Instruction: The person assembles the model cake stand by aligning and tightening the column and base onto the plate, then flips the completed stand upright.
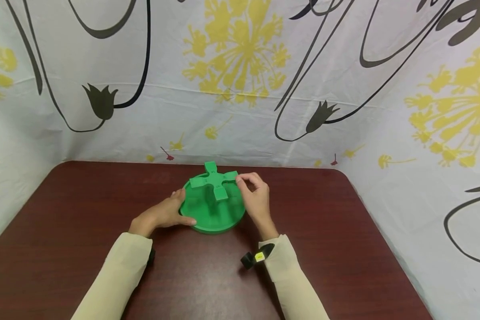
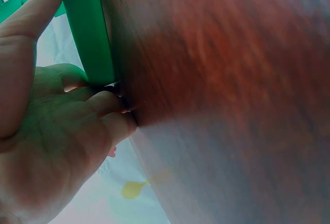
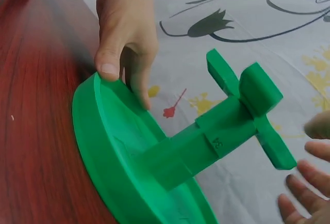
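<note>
A round green base (image 1: 214, 224) with a raised rim rests on the table. From its middle rises a green post (image 3: 172, 163), topped by a four-armed green cross piece (image 1: 214, 179). My left hand (image 1: 166, 213) grips the base's left side, thumb over the rim and the other fingers along the outer wall. On the other side, my right hand (image 1: 257, 198) is at the tip of the cross's right arm. In the right wrist view, the right-hand fingers (image 3: 304, 195) are spread beside that tip and pinch nothing. The head view hides most of the post.
The dark reddish-brown table (image 1: 324, 249) has rounded far corners. White cloth (image 1: 164, 115) with yellow flowers and grey stems hangs behind and beside it. A black wrist camera (image 1: 248, 260) sits at the right cuff, just above the tabletop.
</note>
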`<state>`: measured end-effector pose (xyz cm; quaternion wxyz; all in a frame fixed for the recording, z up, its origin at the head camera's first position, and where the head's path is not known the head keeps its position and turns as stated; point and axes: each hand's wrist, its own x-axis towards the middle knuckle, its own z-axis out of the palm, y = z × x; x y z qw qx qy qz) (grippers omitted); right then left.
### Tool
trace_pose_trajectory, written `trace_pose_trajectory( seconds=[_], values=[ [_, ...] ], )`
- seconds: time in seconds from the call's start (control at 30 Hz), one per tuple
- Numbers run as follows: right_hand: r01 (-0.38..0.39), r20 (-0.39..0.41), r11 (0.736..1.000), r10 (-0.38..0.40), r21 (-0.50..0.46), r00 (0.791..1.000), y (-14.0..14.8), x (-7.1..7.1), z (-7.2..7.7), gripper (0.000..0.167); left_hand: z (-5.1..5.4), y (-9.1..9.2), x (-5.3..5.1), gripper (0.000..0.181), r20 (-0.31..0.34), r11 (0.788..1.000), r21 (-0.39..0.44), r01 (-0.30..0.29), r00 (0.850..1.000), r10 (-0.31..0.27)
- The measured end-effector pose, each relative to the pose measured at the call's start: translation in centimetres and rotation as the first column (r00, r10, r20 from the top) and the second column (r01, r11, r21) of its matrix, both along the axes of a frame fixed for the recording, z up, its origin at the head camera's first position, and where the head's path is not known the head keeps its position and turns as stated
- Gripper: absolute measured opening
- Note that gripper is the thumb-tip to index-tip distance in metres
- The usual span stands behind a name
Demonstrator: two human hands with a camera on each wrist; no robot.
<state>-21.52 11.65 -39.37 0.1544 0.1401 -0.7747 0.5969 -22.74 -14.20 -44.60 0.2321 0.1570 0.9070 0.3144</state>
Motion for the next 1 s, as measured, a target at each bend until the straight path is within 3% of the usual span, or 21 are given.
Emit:
trace_pose_trajectory(
  seconds=[0.07, 0.2, 0.47, 1.0],
  values=[
    [-0.014, 0.03, 1.0, 0.013, 0.01, 0.999, 0.09, -0.11, -0.13, 0.029, 0.01, -0.06, 0.05, 0.115, 0.0, 1.0, 0.0, -0.002, 1.0, 0.002],
    [-0.114, 0.107, 0.993, 0.11, 0.027, 0.988, 0.29, -0.26, -0.55, 0.046, 0.17, -0.06, 0.21, 0.115, 0.001, 1.0, 0.0, -0.008, 1.0, 0.008],
    [-0.099, 0.121, 0.994, 0.104, -0.049, 0.987, 0.46, -0.39, -0.89, 0.036, 0.42, 0.18, 0.39, 0.115, 0.017, 1.0, 0.01, -0.01, 1.0, 0.01],
    [-0.078, 0.132, 0.996, 0.084, -0.047, 0.988, 0.4, -0.23, -0.66, 0.027, -0.09, -0.1, -0.06, 0.116, 0.016, 1.0, 0.009, -0.01, 1.0, 0.01]
  ],
)
